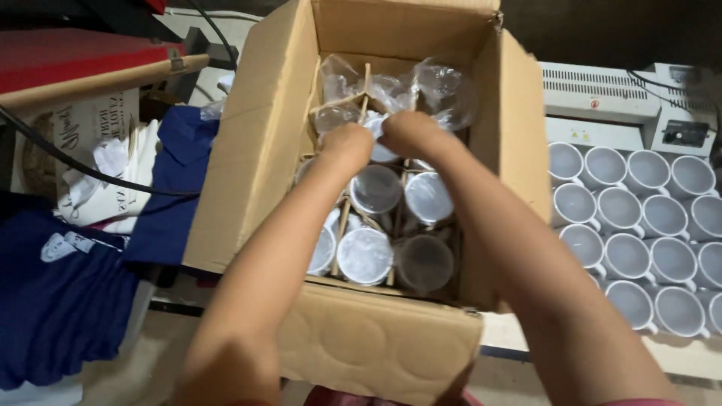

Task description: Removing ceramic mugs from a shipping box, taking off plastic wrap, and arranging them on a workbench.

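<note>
Here, nearest me, the cardboard box (248, 150) stands open, wrapped white mugs (365, 256) filling its divider cells below my grip. My left hand (347, 143) and right hand (410, 131) meet over one wrapped mug (380, 139) mid-box, fingers curled closed on it. Beyond my grip lie empty plastic bags (444, 90). Right of my grip, outside the box, unwrapped mugs (639, 218) sit in rows.

Bench surface, loaded.
You see a pale worktop (677, 353) carrying an open cardboard box (361, 338), rows of white mugs (647, 225) just beside it, and a grey laminating machine (624, 101) behind them.
</note>
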